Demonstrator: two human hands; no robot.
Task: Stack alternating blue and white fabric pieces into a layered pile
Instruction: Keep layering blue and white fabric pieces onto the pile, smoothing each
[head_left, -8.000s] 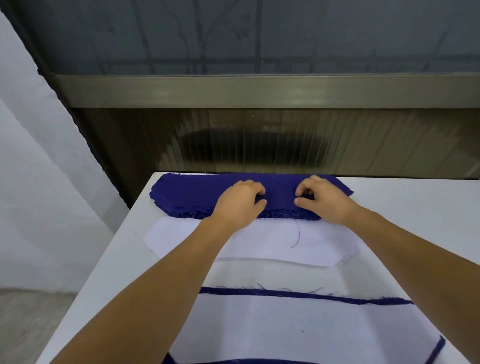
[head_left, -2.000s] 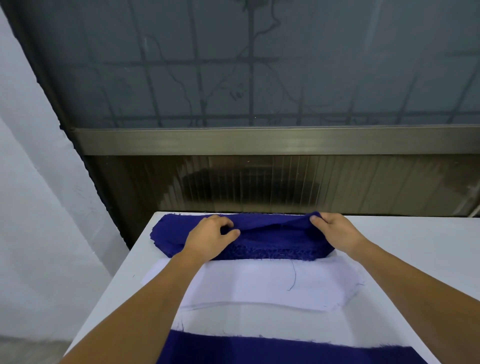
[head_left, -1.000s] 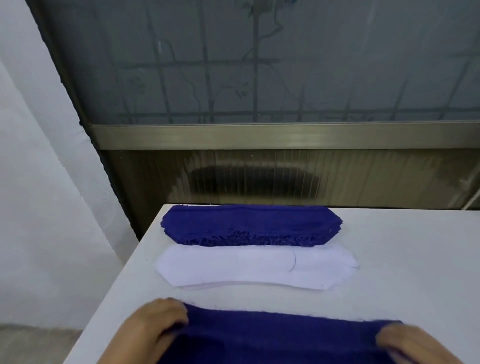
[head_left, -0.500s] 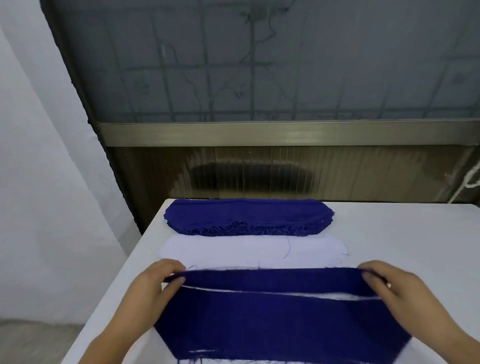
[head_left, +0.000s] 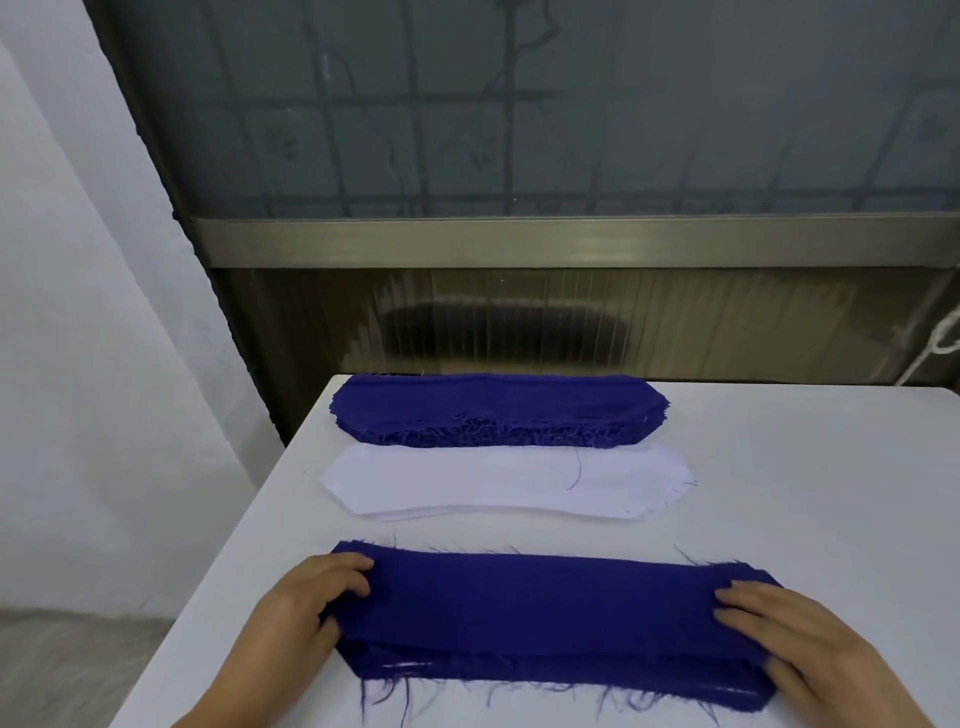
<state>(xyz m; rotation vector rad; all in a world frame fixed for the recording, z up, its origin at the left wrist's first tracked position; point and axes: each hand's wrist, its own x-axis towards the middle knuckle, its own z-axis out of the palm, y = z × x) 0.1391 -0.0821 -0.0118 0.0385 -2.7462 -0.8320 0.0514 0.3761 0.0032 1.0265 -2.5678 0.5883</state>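
Observation:
The layered pile (head_left: 545, 608) lies nearest me, topped by a blue fabric piece with frayed edges; thin white slivers show at its front edge. My left hand (head_left: 311, 603) rests on the pile's left end, bent fingertips on the blue cloth. On the right end lies my right hand (head_left: 795, 639), fingers fairly straight and flat on the cloth. Farther back are a stack of white pieces (head_left: 498, 483) and, behind it, a stack of blue pieces (head_left: 493, 410).
Everything sits on a white table (head_left: 805, 493), whose left edge runs diagonally close to the stacks. A dark panelled wall and metal ledge (head_left: 571, 241) stand right behind the far table edge. A white wall and the floor are at the left.
The blue piece, lifted from the far stack and carried toward me, now lies flat on the near pile. Both hands went from pinching its top edge to resting on its ends.

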